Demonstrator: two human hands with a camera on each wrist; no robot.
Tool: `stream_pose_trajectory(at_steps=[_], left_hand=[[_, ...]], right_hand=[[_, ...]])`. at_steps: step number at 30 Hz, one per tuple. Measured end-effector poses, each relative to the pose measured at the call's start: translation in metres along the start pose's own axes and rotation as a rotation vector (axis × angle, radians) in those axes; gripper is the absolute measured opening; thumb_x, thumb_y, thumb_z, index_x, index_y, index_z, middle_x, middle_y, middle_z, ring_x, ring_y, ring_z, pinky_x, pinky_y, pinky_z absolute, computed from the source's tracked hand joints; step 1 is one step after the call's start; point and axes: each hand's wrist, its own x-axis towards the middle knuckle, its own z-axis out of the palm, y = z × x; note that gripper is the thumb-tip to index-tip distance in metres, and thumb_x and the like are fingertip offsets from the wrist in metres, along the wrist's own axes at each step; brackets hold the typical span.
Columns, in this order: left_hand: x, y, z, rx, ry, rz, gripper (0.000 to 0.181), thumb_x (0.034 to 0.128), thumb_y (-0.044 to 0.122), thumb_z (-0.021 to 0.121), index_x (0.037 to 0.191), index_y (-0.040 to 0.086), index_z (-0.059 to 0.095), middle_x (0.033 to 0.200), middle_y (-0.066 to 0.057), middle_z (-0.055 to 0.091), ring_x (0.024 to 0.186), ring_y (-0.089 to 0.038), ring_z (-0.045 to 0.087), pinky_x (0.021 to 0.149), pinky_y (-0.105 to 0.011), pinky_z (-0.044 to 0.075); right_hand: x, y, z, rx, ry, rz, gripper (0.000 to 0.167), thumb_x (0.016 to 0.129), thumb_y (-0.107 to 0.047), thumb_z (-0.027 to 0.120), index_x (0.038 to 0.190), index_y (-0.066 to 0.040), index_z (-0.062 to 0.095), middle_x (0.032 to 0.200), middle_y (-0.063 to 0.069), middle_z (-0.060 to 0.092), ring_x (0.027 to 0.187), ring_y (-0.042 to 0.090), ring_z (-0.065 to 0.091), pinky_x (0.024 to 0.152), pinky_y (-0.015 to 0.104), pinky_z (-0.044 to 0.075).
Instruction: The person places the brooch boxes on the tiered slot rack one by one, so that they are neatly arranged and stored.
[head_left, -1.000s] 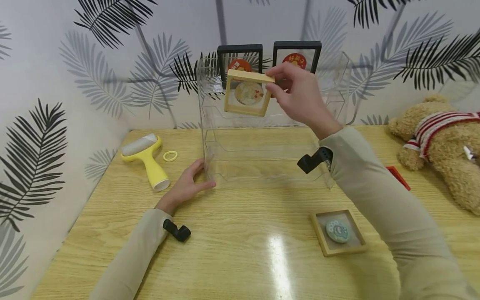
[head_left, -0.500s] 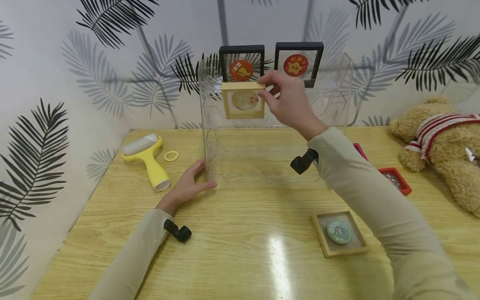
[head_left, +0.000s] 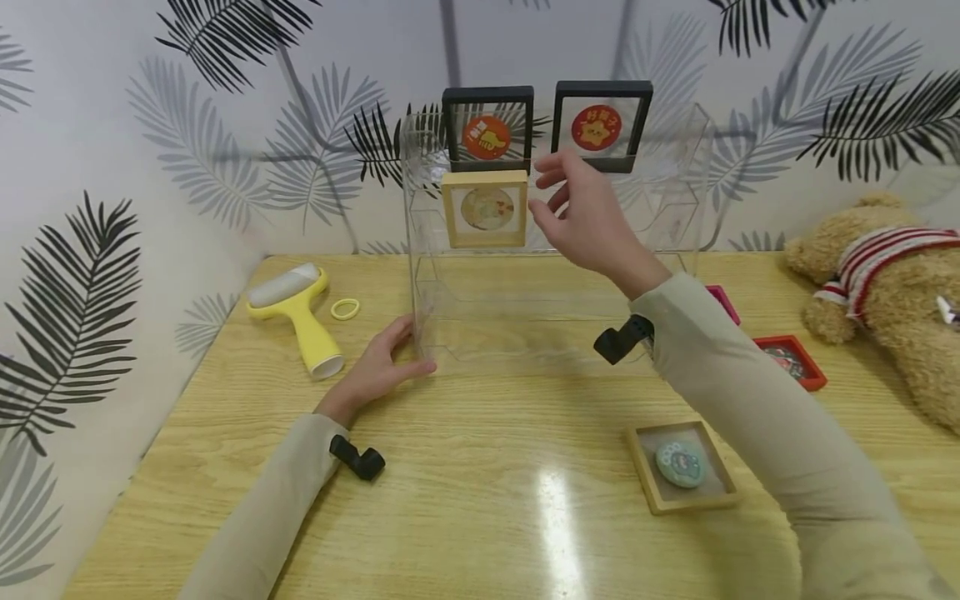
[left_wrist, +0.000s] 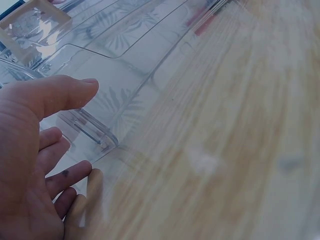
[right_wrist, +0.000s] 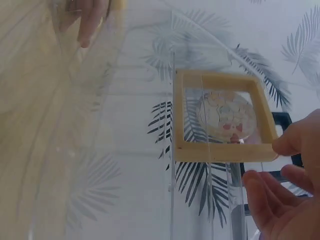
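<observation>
A clear tiered rack (head_left: 525,337) stands on the table against the wall. On its upper left part a light wooden frame (head_left: 486,243) with a round badge stands upright, below and in front of a black frame (head_left: 447,125) with a red badge. My right hand (head_left: 592,218) is just right of the wooden frame, fingers loosely bent, holding nothing. In the right wrist view the thumb is close to a corner of the wooden frame (right_wrist: 225,153); contact there is unclear. My left hand (head_left: 375,371) rests at the rack's lower left corner, thumb and fingers spread around it.
A second black frame (head_left: 642,125) stands at the rack's upper right. On the table are a yellow lint roller (head_left: 307,333), a yellow ring (head_left: 345,309), a wooden frame (head_left: 648,483) with a green badge, a red frame (head_left: 813,379), a pink item (head_left: 723,305) and a teddy bear (head_left: 911,292).
The wooden frame moved left and down from its tilted, held position and now stands upright on the rack. My right hand has let it go and drawn slightly right. My left hand has stayed put.
</observation>
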Motion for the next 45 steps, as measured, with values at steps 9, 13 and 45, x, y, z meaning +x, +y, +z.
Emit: stream_pose_trajectory(at_steps=[9,13,45], left_hand=[[-0.002,0.001,-0.001,0.006,0.002,-0.008,0.077,0.0839,0.006,0.072,0.148,0.002,0.031,0.148,-0.021,0.040,0.140,-0.035,0.033,0.118,-0.049,0.020],[-0.001,0.000,0.000,0.006,-0.001,-0.020,0.077,0.0844,0.007,0.073,0.149,0.003,0.030,0.149,-0.019,0.039,0.141,-0.033,0.032,0.118,-0.048,0.019],[-0.001,0.003,0.002,0.011,-0.001,-0.027,0.077,0.0849,0.007,0.072,0.149,0.003,0.029,0.152,-0.019,0.036,0.142,-0.034,0.031,0.118,-0.048,0.019]], right_hand=[[-0.055,0.018,0.005,0.016,-0.024,-0.063,0.026,0.092,-0.006,0.057,0.116,0.003,0.051,0.099,0.015,0.060,0.080,0.024,0.059,0.066,0.031,0.049],[-0.084,0.030,0.005,0.032,-0.047,-0.078,0.020,0.092,-0.004,0.057,0.111,0.001,0.055,0.092,0.011,0.061,0.075,0.019,0.059,0.061,0.023,0.046],[-0.191,0.081,-0.024,0.021,-0.188,-0.150,0.021,0.086,0.005,0.065,0.102,-0.008,0.063,0.088,0.002,0.064,0.073,0.001,0.053,0.053,0.020,0.045]])
